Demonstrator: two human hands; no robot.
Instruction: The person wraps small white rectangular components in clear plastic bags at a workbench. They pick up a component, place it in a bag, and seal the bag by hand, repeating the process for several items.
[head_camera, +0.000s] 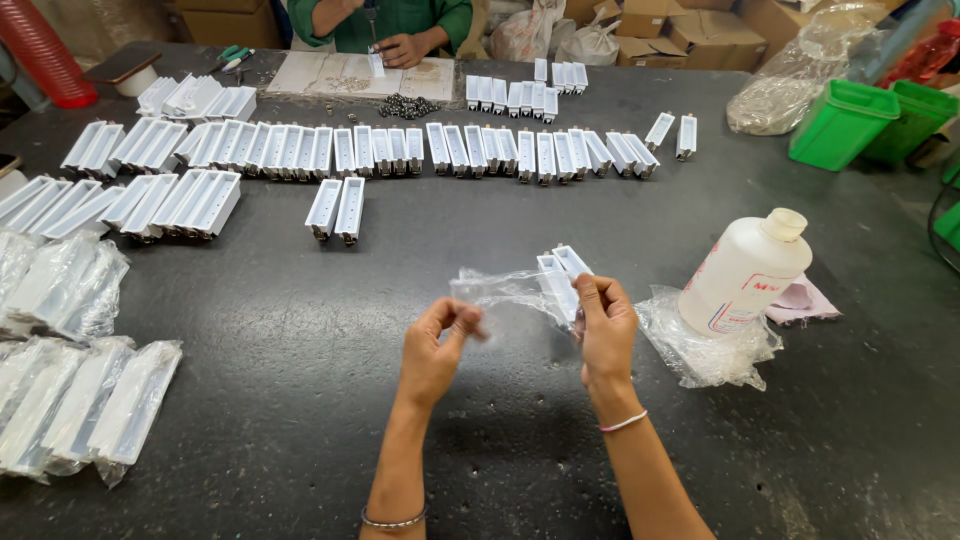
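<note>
The right hand (606, 325) pinches a pair of white channel-shaped parts (562, 275) together w/ the edge of a clear plastic sleeve (505, 290), fingers closed tight on both; the left hand (435, 345) has thumb and forefinger nipped narrow on the sleeve's other end, so the film is stretched between the two hands just above the dark table (300, 400), near centre. Main risk, as I judge it: the two parts sit only partly inside the film and stick out toward 12 o'clock — if the right-hand pinch slackens while the left pulls, one or both could slide free and drop onto the table. Thin film under tension could also tear at the left pinch. At 3 o'clock from the hands, close by, stands a white plastic bottle (745, 270) on crumpled clear wrap (705, 345); a wide elbow swing or a tug on that wrap could tip it, though I can't tell whether the cap is tight. At 9 o'clock lie bagged parts (90, 400), well apart, no real hazard. Toward 12 o'clock are rows of unwrapped white parts (400, 150), standing close together — a dropped piece skidding that way might knock a few over. Another person's hand (400, 48) works at the far edge, well clear
</note>
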